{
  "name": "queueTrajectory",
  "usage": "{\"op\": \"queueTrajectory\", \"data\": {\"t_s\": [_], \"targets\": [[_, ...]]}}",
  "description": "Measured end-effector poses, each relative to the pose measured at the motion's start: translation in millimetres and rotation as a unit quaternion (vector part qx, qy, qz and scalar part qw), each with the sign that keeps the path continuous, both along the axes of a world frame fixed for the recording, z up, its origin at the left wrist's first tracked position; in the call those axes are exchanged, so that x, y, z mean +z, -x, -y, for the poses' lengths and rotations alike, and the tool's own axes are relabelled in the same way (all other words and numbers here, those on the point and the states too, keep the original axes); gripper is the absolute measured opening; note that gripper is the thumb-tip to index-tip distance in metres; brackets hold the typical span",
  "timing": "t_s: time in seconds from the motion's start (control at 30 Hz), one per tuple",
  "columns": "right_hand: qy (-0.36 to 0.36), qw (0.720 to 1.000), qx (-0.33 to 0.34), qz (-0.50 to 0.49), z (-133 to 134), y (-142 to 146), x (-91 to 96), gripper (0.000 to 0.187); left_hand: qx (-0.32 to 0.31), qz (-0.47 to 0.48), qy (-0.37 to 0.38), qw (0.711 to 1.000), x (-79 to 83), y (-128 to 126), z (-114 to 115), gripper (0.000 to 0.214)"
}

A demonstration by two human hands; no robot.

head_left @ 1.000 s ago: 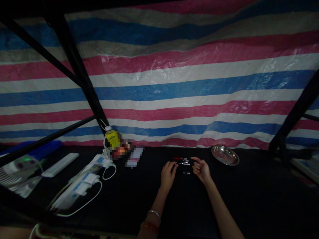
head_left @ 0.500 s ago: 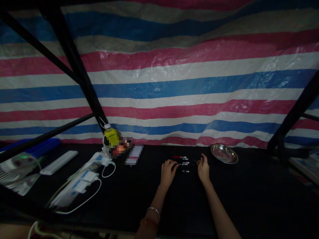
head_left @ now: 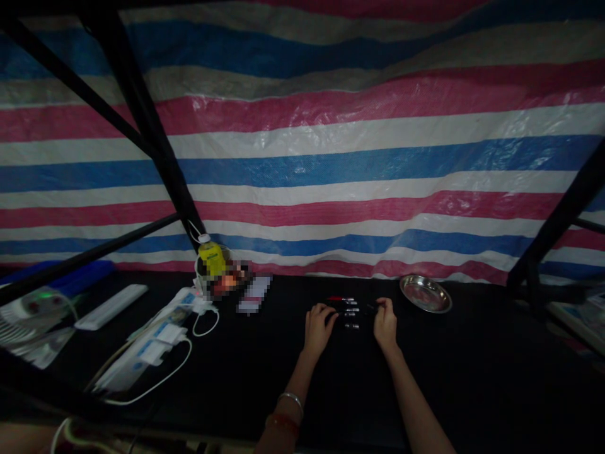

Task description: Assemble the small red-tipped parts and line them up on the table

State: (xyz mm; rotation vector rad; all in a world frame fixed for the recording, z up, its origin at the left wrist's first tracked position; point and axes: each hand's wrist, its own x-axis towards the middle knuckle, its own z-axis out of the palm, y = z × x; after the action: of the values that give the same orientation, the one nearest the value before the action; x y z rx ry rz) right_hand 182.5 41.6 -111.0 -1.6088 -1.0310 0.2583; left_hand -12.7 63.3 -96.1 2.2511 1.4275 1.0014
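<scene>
Several small pen-like items, one with a red part, lie in a row on the black table. My left hand rests just left of them, fingers curled, fingertips touching the left end of one item. My right hand sits at their right end, fingers curled and pinched near the items. What each hand grips is too small and dark to make out.
A shiny metal dish sits right of my hands. At the left stand a yellow bottle, white power strips with cables and a white bar. Black frame bars and a striped tarp rise behind.
My right hand has turned palm-down and dropped to the right end of the items. My left hand has stayed at their left end.
</scene>
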Motion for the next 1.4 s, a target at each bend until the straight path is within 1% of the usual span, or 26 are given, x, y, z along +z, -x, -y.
{"op": "queueTrajectory", "data": {"t_s": [0.1,0.17,0.33,0.4,0.57,0.67,0.77,0.9,1.03,1.1,1.2,1.27,1.4], "targets": [[-0.023,1.0,-0.011,0.003,-2.8,-0.5,-1.2,0.027,0.004,-0.003,0.001,1.0,-0.6,-0.2,0.0,0.016],[-0.026,0.999,-0.021,-0.002,-3.8,-0.7,-1.8,0.028,0.004,-0.005,0.004,1.0,-0.5,-0.2,0.2,0.016],[0.023,0.996,-0.08,-0.037,-3.5,0.3,-0.2,0.038,0.003,-0.007,0.004,1.0,1.0,0.0,1.1,0.015],[0.04,0.995,-0.09,-0.034,-2.7,0.3,0.6,0.036,0.003,-0.008,-0.001,1.0,1.2,-0.1,1.5,0.015],[0.014,0.997,-0.076,-0.015,-0.2,-0.8,-0.1,0.023,0.0,-0.03,-0.021,0.999,-0.1,-1.0,1.7,0.015],[0.006,0.998,-0.065,-0.005,0.7,-0.6,0.1,0.021,-0.001,-0.039,-0.028,0.999,-1.5,-1.0,1.3,0.015],[0.012,0.999,-0.048,-0.013,-0.1,0.5,1.3,0.02,-0.002,-0.036,-0.033,0.999,-2.3,-0.8,0.9,0.016],[0.018,0.999,-0.017,-0.034,-3.6,2.1,2.0,0.031,-0.006,-0.036,-0.03,0.999,-2.1,-0.9,0.7,0.019],[-0.029,0.999,-0.006,-0.025,-6.3,1.5,1.0,0.043,-0.012,-0.037,-0.024,0.999,-1.7,-0.6,0.5,0.021],[-0.034,0.999,-0.006,-0.017,-6.3,0.2,-0.1,0.047,-0.012,-0.037,-0.022,0.999,-1.7,-0.4,0.7,0.022],[-0.013,1.0,0.0,0.002,-4.9,-2.1,-2.3,0.051,-0.008,-0.037,-0.019,0.999,-1.5,-0.3,1.2,0.022],[0.011,0.999,0.013,0.035,-3.8,-3.0,-3.7,0.05,-0.009,-0.037,-0.018,0.999,-1.6,-0.2,1.4,0.021],[0.095,0.989,0.022,0.11,-2.4,-3.0,-4.8,0.042,-0.013,-0.035,-0.022,0.999,-2.9,-0.1,0.6,0.021]]}}
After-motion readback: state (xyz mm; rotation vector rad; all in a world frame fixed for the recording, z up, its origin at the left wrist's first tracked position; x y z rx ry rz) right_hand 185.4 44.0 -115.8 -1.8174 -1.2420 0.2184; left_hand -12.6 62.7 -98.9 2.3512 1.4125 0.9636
